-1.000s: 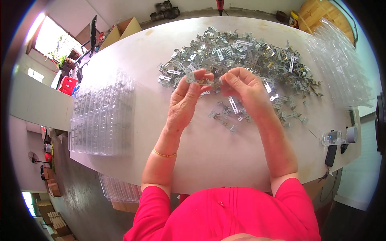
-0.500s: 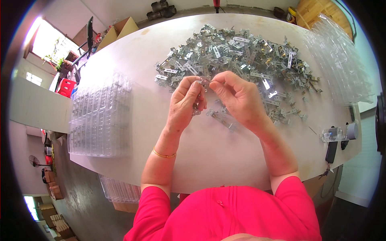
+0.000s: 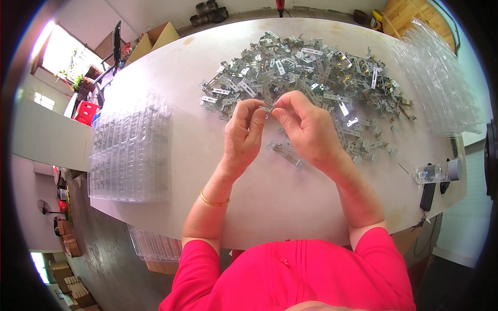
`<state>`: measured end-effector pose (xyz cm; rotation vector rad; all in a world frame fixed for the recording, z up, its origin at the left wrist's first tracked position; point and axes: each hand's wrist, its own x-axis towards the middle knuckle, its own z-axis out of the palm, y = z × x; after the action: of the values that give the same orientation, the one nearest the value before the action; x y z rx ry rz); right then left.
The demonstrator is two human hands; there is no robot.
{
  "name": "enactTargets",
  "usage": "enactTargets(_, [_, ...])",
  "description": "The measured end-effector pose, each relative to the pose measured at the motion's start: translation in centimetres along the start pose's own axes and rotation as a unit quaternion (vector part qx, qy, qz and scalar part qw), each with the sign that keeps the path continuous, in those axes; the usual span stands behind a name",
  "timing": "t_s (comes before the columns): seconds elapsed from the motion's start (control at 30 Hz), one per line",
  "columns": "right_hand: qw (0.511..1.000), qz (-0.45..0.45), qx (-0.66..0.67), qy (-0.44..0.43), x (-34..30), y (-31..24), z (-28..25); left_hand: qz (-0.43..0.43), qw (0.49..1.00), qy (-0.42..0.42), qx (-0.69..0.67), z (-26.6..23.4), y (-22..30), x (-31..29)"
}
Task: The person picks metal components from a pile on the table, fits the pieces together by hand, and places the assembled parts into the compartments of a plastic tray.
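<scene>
Between my two hands is a small silvery metal bracket (image 3: 266,109), pinched at the fingertips just in front of a large heap of metal brackets (image 3: 306,67). Thumb and forefinger of my left hand (image 3: 244,132) grip its left end. My right hand (image 3: 306,124) pinches the right end, its fingers curled; the exact shape of the piece is mostly covered. A few loose brackets (image 3: 286,154) lie on the table below my right hand, apart from the heap.
Stacked clear plastic trays (image 3: 129,150) with metal parts stand at the left of the white table (image 3: 207,217). More clear trays (image 3: 438,78) are piled at the right. A clear bottle (image 3: 436,172) lies near a dark phone-like object (image 3: 427,196) by the right edge.
My left hand has turned, and the metal parts seen in its palm before are now hidden. The bracket at the fingertips has shifted slightly lower; both hands remain close together.
</scene>
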<state>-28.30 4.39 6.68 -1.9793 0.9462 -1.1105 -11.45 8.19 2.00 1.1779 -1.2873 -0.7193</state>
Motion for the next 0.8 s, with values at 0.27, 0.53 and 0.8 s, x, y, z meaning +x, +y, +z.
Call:
enactTargets(0.27, [1.0,0.013,0.007,-0.024,0.1,-0.2,-0.3,0.074,0.991,0.01,0.107,0.7,0.3,-0.2])
enactTargets(0.53, [0.992,-0.122,0.001,0.04,0.7,1.1,0.1,0.147,0.976,-0.055,0.148,1.2,0.4,-0.6])
enactTargets(0.8, [0.995,0.059,0.078,0.025,0.7,-0.2,-1.1,-0.129,0.964,-0.009,-0.231,-0.5,1.2,0.4])
